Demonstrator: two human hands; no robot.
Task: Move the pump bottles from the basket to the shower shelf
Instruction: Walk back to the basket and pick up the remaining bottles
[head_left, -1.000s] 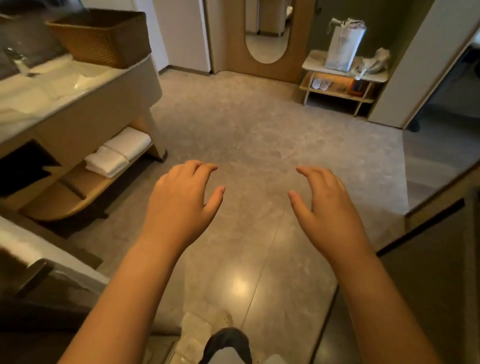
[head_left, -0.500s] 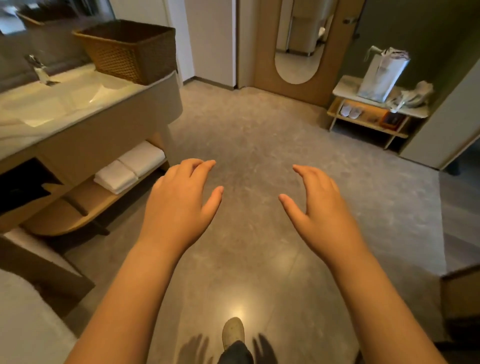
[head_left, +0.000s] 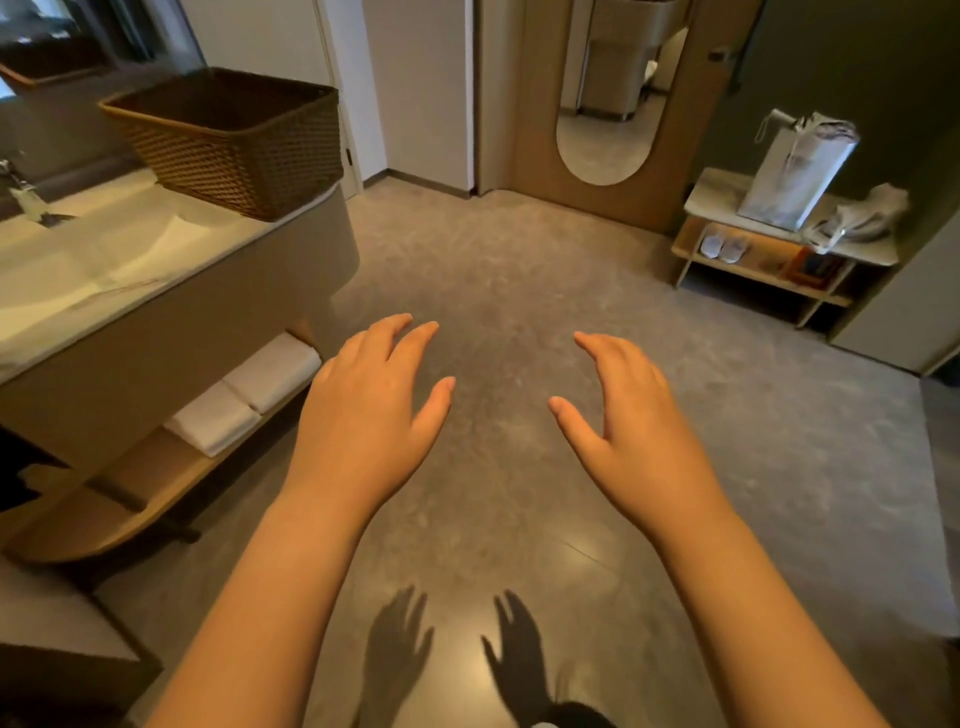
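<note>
The left hand (head_left: 363, 415) and the right hand (head_left: 631, 431) are hanging over the gray floor (head_left: 519, 270), fingers spread wide and holding nothing. The brown woven basket (head_left: 234, 145) is sitting on the end of the sink counter (head_left: 104, 280), up and to the left, well apart from both hands. I cannot tell what is lying inside it.

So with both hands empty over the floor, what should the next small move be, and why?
Probably reach the left hand up and left toward the basket on the counter. Both it and the right hand are open and hold nothing, and no bottles are visible yet.
</note>
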